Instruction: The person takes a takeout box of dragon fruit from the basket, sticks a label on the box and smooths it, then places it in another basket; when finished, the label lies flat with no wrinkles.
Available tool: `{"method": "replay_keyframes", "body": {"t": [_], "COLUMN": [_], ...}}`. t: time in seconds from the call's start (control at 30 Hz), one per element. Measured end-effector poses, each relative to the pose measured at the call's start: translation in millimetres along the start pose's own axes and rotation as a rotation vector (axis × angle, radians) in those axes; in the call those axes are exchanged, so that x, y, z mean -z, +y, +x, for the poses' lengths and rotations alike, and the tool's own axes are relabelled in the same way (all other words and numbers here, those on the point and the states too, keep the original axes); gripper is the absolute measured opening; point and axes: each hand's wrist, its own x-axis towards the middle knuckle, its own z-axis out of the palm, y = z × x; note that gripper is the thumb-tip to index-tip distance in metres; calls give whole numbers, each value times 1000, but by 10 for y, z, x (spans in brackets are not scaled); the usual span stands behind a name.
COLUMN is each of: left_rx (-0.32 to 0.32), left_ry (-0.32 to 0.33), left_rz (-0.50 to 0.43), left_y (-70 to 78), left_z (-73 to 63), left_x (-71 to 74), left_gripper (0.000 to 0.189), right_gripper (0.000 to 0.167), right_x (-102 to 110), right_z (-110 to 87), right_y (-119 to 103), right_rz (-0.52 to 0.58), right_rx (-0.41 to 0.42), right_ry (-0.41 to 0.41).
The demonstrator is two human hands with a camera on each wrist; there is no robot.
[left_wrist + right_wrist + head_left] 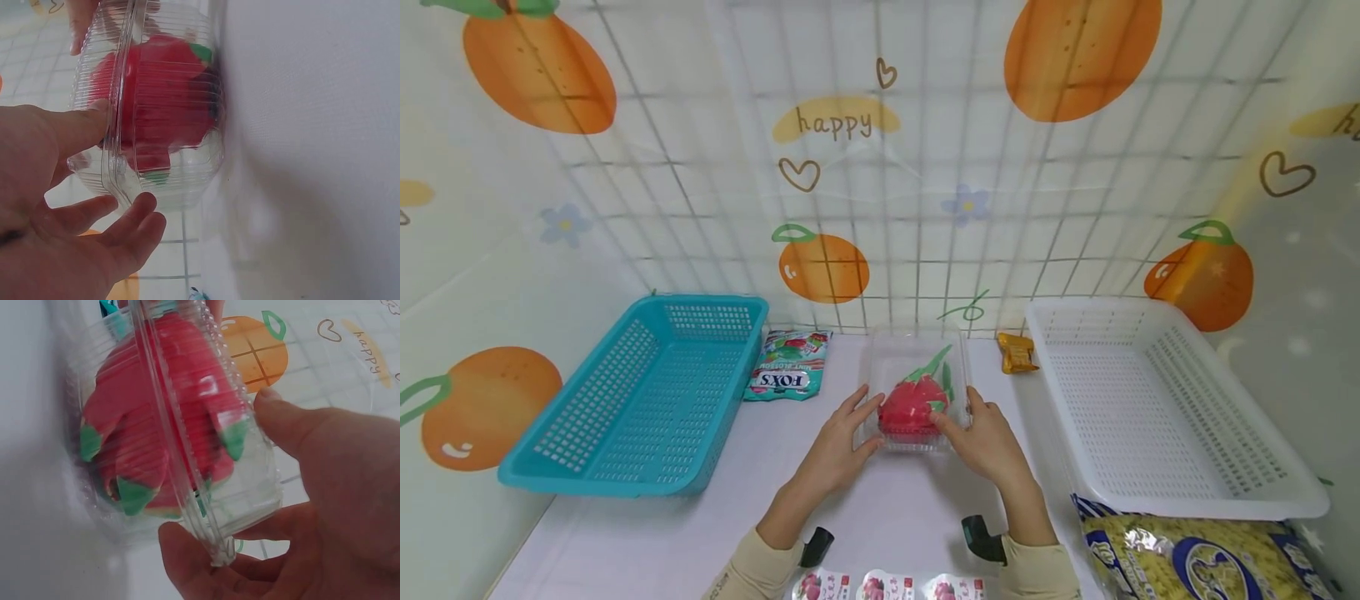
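Clear box (pixel 892 363) w/ dragon fruit (pixel 913 407) is gripped at opp. sides by fingers of L hand (pixel 835 450) & R hand (pixel 991 440).

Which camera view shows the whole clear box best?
The head view: it takes in the clear box from above, end to end, with the left hand and right hand at its sides. The left and right wrist views show its rim closer, but the frame cuts the box off at the top in both.
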Motion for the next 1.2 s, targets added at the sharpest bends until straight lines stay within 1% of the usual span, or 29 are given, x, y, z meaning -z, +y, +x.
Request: {"method": "replay_keyframes", "body": {"t": [0.27, 0.5, 0.6, 0.8, 0.97, 1.1, 1.2], "left_rx": [8, -13, -14, 22, 53, 49, 44], "left_ry": [-14, -17, -2, 55, 92, 117, 128], "left_rz": [7, -1, 9, 15, 11, 21, 42], "left_y": [-9, -19, -25, -54, -35, -55, -76], "left_z": [6, -5, -8, -21, -104, -218, -327], "left_x": [15, 26, 35, 108, 232, 332, 410], "left_gripper": [69, 68, 67, 68, 71, 68, 66], "right_gripper": [90, 90, 90, 91, 91, 88, 85], "right_x": [5, 11, 26, 151, 316, 423, 453], "right_z": [5, 1, -7, -60, -171, -304, -398], "right_y": [13, 23, 34, 63, 37, 6, -10], "right_rz": [-3, 0, -10, -36, -73, -95, -113], "right_rx": [5, -9, -1, 8, -1, -13, -18], "right_ry": [-7, -17, -21, -38, -31, -24, -12]}}
